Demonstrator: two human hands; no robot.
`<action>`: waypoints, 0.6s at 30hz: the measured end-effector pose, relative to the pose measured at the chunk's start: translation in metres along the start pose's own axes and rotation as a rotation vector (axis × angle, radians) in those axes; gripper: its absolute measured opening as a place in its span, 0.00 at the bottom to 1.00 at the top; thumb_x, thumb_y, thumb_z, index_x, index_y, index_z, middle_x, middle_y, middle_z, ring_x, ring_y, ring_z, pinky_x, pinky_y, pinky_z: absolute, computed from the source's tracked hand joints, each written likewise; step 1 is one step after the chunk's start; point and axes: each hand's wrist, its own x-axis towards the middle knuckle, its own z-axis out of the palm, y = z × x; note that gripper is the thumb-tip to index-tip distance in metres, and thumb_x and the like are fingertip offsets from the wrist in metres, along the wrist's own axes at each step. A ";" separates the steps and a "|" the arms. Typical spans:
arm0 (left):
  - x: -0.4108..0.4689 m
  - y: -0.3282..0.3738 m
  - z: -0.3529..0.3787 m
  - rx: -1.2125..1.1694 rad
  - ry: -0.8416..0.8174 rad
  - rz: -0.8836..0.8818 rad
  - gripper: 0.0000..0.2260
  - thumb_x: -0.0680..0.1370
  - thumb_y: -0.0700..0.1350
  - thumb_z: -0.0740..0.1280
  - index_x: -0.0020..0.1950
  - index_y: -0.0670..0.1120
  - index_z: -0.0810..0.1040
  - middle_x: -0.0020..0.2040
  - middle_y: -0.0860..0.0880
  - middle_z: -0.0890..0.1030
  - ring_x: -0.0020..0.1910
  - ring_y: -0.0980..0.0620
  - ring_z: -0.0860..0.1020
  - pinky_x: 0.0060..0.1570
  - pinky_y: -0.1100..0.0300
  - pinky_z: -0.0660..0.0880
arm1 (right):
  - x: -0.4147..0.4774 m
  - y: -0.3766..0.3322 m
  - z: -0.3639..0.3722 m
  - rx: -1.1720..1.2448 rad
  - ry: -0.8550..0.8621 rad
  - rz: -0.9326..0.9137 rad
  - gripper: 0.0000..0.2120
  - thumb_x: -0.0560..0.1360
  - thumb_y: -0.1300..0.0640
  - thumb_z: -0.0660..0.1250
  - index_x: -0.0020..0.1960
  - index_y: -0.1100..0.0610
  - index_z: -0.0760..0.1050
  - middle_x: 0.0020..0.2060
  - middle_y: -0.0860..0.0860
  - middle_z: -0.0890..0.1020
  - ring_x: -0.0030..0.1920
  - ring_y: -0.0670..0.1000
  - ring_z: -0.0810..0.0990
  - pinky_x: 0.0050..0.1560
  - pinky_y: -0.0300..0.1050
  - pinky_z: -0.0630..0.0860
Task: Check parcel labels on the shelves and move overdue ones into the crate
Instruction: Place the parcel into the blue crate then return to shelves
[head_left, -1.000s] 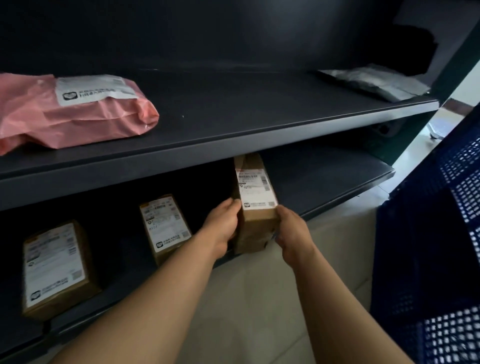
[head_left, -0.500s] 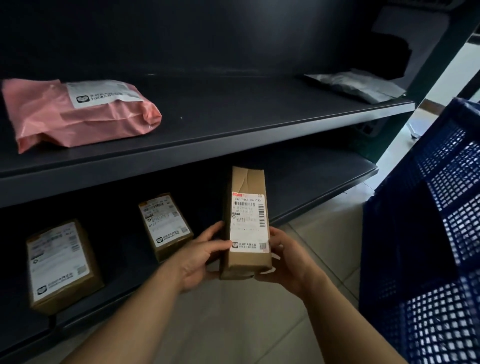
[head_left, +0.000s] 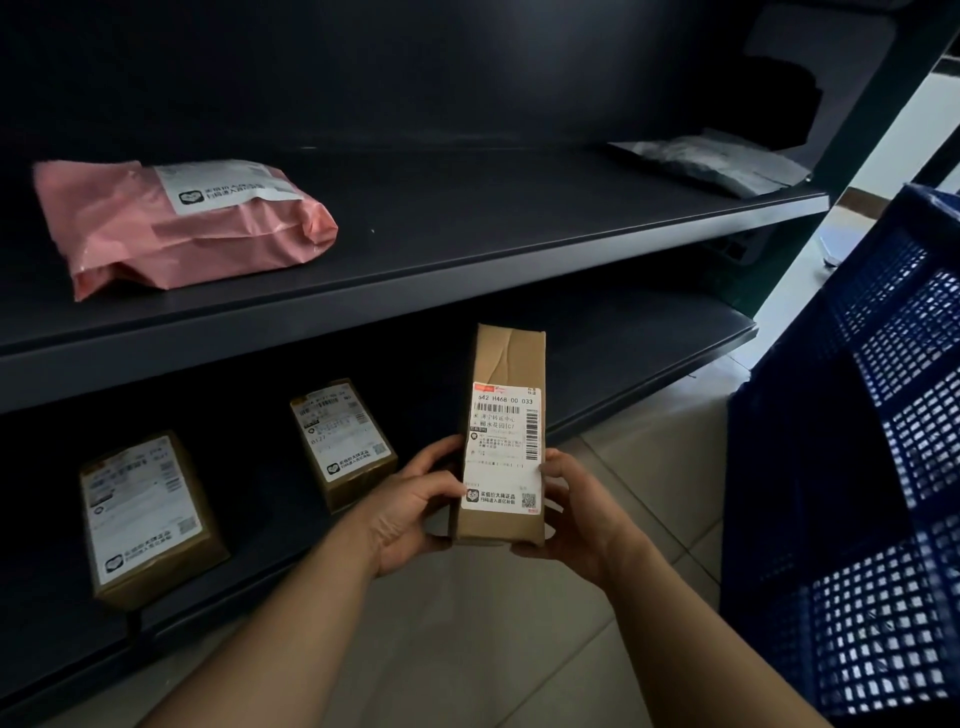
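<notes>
**Squarely in both hands: a long parcel, label up**

Just off the front edge of the lower shelf (head_left: 623, 358), a long brown box (head_left: 506, 364) is held over the tiled floor (head_left: 467, 623), clear of the shelving. The left hand (head_left: 410, 512) grips its left side, with the thumb at the lower left edge of the white label (head_left: 504, 452). The right hand (head_left: 576, 525) wraps the right side and bottom end, fingers curled round it. The label faces up toward the camera, its barcodes plain to see.

Two smaller parcels lie on the lower shelf near its front edge — a left carton (head_left: 145, 514) toward the left end and a middle carton (head_left: 343, 441) nearer the centre. On the upper shelf (head_left: 467, 234) a pink mailer (head_left: 182, 234) sits toward the left end and a grey mailer (head_left: 711, 163) at the right end. The blue crate (head_left: 883, 467) stands off to the right, apart from the box.
</notes>
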 end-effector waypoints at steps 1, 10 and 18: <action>0.000 0.000 0.000 -0.001 0.000 0.004 0.27 0.73 0.33 0.65 0.66 0.58 0.73 0.57 0.46 0.83 0.61 0.44 0.76 0.47 0.45 0.77 | 0.000 0.000 0.001 -0.002 0.002 -0.002 0.09 0.77 0.56 0.57 0.52 0.50 0.75 0.53 0.56 0.80 0.59 0.58 0.76 0.58 0.64 0.74; 0.012 -0.001 0.003 -0.005 0.005 0.031 0.27 0.73 0.34 0.64 0.67 0.59 0.72 0.57 0.47 0.82 0.59 0.45 0.77 0.41 0.50 0.77 | 0.006 -0.001 0.002 0.028 0.063 -0.014 0.11 0.77 0.55 0.57 0.55 0.51 0.75 0.53 0.54 0.80 0.59 0.57 0.77 0.56 0.60 0.74; 0.033 0.013 0.004 0.015 0.020 0.065 0.22 0.75 0.44 0.67 0.67 0.62 0.72 0.60 0.47 0.81 0.62 0.45 0.76 0.52 0.47 0.76 | 0.016 -0.012 0.017 0.073 0.168 -0.096 0.14 0.79 0.50 0.55 0.54 0.52 0.78 0.53 0.55 0.84 0.51 0.53 0.79 0.46 0.45 0.72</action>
